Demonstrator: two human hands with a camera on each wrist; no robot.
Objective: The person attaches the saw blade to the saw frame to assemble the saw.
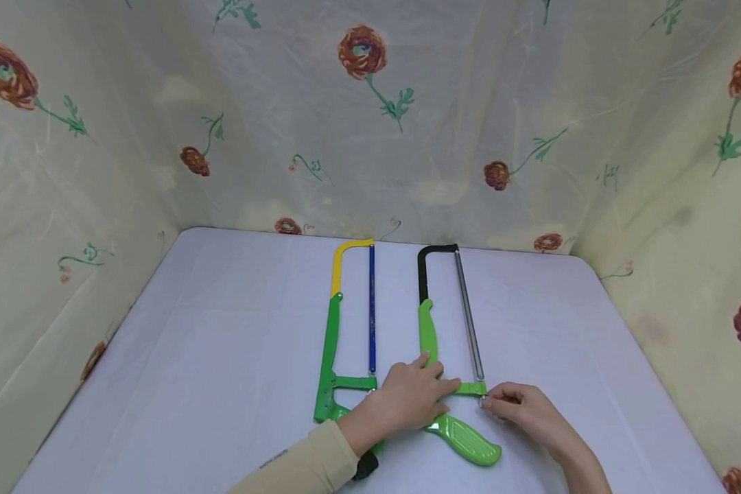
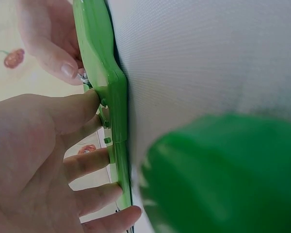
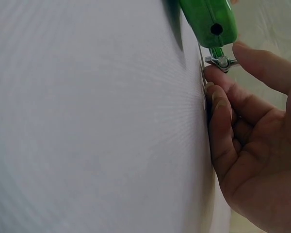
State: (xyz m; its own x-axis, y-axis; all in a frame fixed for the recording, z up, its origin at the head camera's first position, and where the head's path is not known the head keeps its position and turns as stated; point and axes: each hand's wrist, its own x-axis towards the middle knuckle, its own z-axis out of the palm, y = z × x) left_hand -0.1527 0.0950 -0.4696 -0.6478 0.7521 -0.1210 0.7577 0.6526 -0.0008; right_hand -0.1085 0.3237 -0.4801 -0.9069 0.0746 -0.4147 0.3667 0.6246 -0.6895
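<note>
Hacksaw (image 1: 451,384) lies under left hand (image 1: 407,401); right hand (image 1: 521,405) pinches wingnut (image 3: 222,62).

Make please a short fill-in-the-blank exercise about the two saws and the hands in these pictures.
1. The left hand presses on the saw with the ____ bow end.
2. The right hand pinches the metal wing ____.
3. The other saw has a ____ blade.
4. Both saws lie on a ____ table.

Missing words: black; nut; blue; white

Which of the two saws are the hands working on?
The black-topped hacksaw with the grey blade; the left hand presses its frame, the right hand pinches its wing nut. The yellow-topped hacksaw lies alongside.
</note>
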